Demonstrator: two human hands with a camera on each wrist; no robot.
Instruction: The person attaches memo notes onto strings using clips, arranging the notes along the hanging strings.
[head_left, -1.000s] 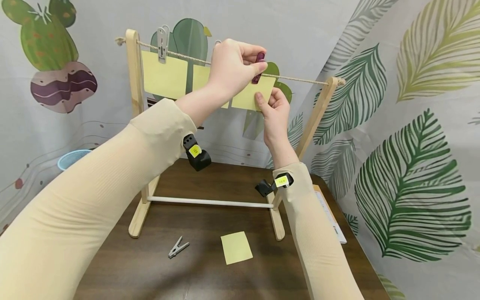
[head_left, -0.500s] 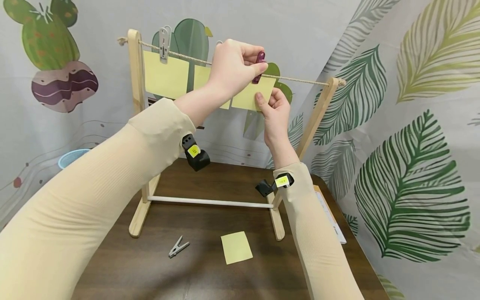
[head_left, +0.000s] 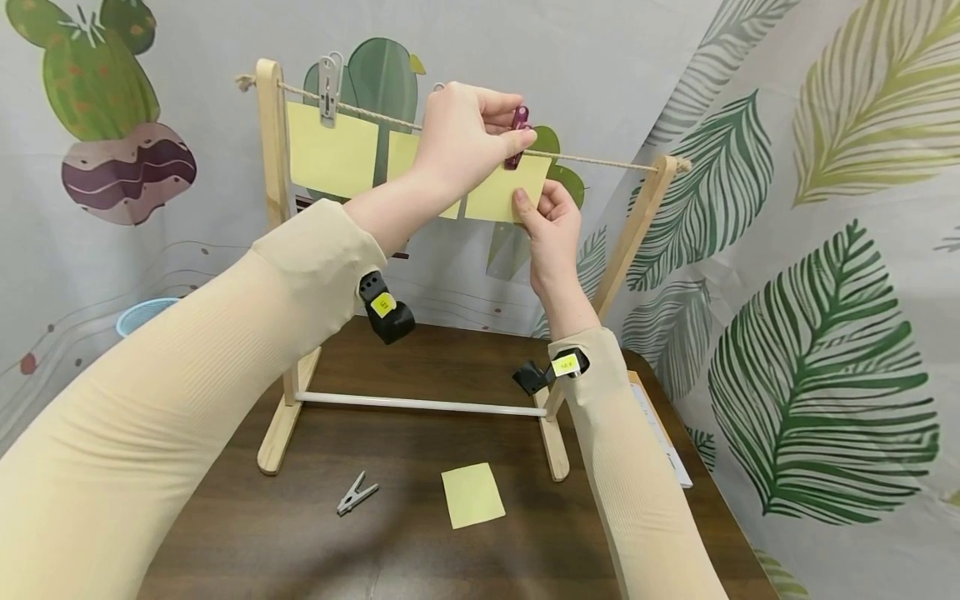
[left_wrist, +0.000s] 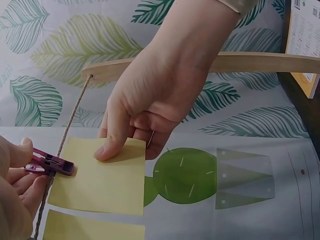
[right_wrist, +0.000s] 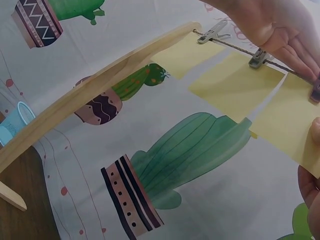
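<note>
Dark wooden table [head_left: 405, 454]. On it a wooden stand [head_left: 634, 233]: 2 posts, white crossbar [head_left: 420, 405] low down, rope [head_left: 592, 158] strung between the post tops. Person's left hand [head_left: 471, 133] up at the rope, pinching a purple clip [left_wrist: 59, 164] between thumb and fingers. Right hand [head_left: 553, 229] just below and toward the right post, gripping the right-hand sheet [head_left: 498, 196], yellow, by its lower right corner, thumb in front. That sheet hangs at the rope, purple clip at its top edge; clip seems to span rope and paper, though fingers hide part of it. Along the rope toward the left post: middle sheet [right_wrist: 237, 77], then leftmost sheet [head_left: 333, 154], both yellow, each under a grey clip. Toward the table's near edge: loose yellow sheet [head_left: 473, 496], flat; left of it, 1 loose grey clip [head_left: 356, 494].
</note>
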